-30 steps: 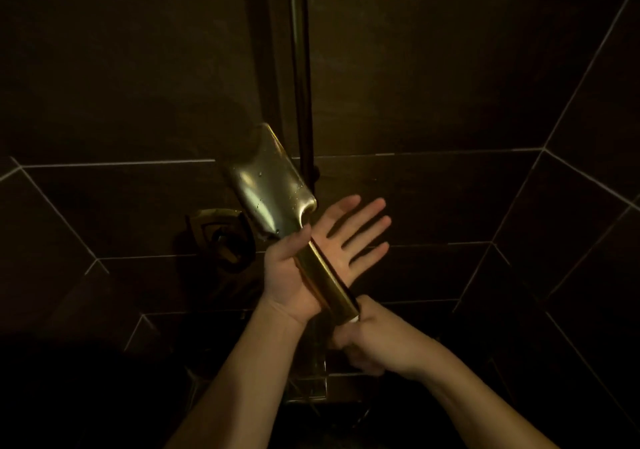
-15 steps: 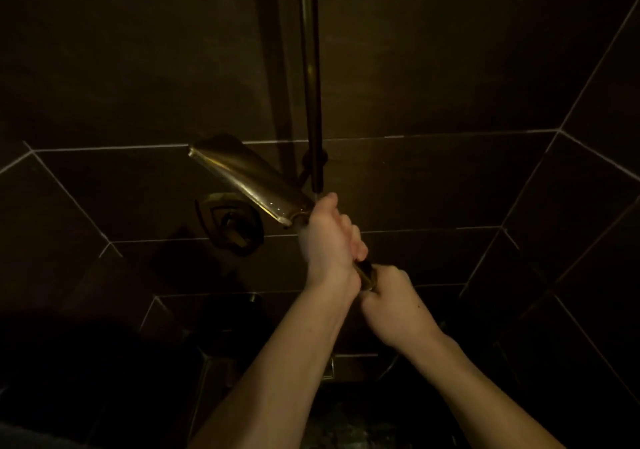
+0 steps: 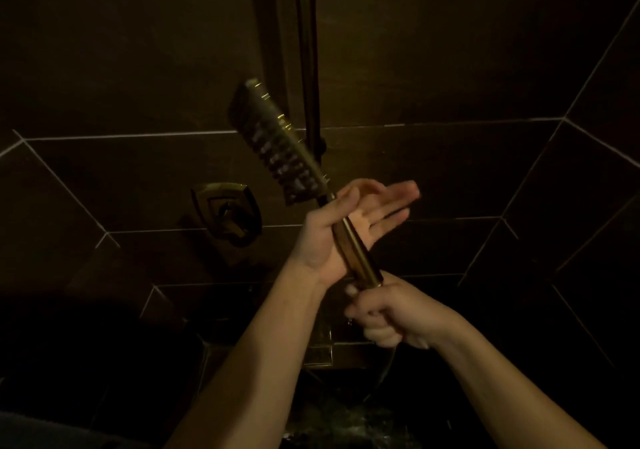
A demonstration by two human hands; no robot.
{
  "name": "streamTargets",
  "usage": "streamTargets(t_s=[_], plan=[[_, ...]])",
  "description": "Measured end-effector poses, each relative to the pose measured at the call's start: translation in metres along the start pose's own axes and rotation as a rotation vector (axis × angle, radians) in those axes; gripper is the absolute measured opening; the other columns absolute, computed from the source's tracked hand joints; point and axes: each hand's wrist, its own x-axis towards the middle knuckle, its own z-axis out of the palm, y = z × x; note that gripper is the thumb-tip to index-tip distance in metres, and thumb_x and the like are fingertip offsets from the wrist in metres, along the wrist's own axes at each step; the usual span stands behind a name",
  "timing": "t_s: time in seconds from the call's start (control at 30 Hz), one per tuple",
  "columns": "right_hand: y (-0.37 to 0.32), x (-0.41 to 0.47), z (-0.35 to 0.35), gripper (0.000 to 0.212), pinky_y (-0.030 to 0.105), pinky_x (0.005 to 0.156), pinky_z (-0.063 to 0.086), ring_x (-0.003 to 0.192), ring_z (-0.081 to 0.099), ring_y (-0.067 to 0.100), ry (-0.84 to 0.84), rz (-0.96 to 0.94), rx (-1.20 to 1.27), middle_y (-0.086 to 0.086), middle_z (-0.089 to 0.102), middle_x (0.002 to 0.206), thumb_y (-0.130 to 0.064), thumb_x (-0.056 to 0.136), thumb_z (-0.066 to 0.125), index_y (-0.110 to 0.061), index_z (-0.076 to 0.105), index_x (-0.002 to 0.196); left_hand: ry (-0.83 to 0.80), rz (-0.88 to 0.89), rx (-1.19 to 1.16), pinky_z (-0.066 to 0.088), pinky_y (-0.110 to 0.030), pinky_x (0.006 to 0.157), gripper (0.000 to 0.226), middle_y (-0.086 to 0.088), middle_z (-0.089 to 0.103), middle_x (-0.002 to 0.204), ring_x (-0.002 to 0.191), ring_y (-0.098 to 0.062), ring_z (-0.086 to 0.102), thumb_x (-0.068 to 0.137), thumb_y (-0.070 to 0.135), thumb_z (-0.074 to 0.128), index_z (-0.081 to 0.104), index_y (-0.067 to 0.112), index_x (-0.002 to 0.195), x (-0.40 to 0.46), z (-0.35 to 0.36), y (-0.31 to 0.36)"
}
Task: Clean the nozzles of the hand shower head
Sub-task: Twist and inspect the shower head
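While my right hand (image 3: 391, 313) grips the handle's lower end, the hand shower head (image 3: 277, 143) tilts up-left, nozzles facing me. My left hand (image 3: 349, 226) lies open, fingers straight, handle across the palm.

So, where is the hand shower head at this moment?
In the head view the hand shower head is centre-left, raised before the dark tiled wall, just left of the vertical rail and above the wall valve. Its handle runs down between left hand and right hand.
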Motion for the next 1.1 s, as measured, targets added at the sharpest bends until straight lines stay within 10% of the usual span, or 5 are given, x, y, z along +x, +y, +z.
streamTargets(t_s=[0.13, 0.43, 0.7, 0.8, 1.1], plan=[[0.007, 0.009, -0.001, 0.025, 0.021, 0.036, 0.022, 0.034, 0.034, 0.012, 0.310, -0.111, -0.126, -0.001, 0.041, 0.045, -0.008, 0.077, 0.059, -0.022, 0.054, 0.056, 0.290, -0.070, 0.217, 0.039, -0.024, 0.040, 0.044, 0.006, 0.041, 0.042, 0.034, -0.010, 0.040, 0.094, 0.043, 0.069, 0.057, 0.019, 0.059, 0.010, 0.004, -0.008], [0.020, 0.017, -0.004, 0.031, 0.017, 0.043, 0.042, 0.047, 0.054, 0.007, 0.631, -0.387, -0.483, -0.006, 0.063, 0.056, -0.010, 0.086, 0.054, -0.030, 0.064, 0.065, 0.708, 0.134, 0.321, 0.034, -0.027, 0.039, 0.042, 0.003, 0.040, 0.048, 0.038, -0.013, 0.036, 0.091, 0.041, 0.072, 0.051, 0.020, 0.061, 0.018, 0.018, -0.028], [-0.002, 0.007, -0.008, 0.033, 0.023, 0.037, 0.027, 0.036, 0.034, 0.013, 0.179, -0.181, -0.245, -0.003, 0.040, 0.047, -0.009, 0.081, 0.060, -0.028, 0.054, 0.055, -0.133, -0.031, 0.170, 0.055, -0.031, 0.064, 0.015, -0.008, 0.068, 0.077, 0.073, -0.023, 0.068, 0.086, 0.024, 0.071, 0.067, 0.011, 0.093, 0.010, -0.002, 0.005], [-0.003, 0.003, -0.007, 0.027, 0.021, 0.036, 0.025, 0.037, 0.030, 0.013, 0.118, -0.171, -0.204, -0.002, 0.036, 0.048, -0.010, 0.083, 0.061, -0.023, 0.052, 0.061, -0.253, -0.066, 0.108, 0.050, -0.025, 0.048, 0.034, -0.002, 0.063, 0.056, 0.047, -0.014, 0.063, 0.093, 0.040, 0.070, 0.069, 0.010, 0.077, 0.012, 0.002, 0.004], [0.008, 0.022, 0.000, 0.025, 0.021, 0.044, 0.040, 0.046, 0.053, 0.003, 0.589, -0.307, -0.490, -0.009, 0.059, 0.053, -0.006, 0.090, 0.056, -0.023, 0.059, 0.071, 0.779, 0.078, 0.318, 0.048, -0.027, 0.046, 0.041, 0.006, 0.054, 0.050, 0.044, -0.009, 0.052, 0.081, 0.053, 0.081, 0.066, 0.016, 0.070, 0.017, 0.003, -0.014]])
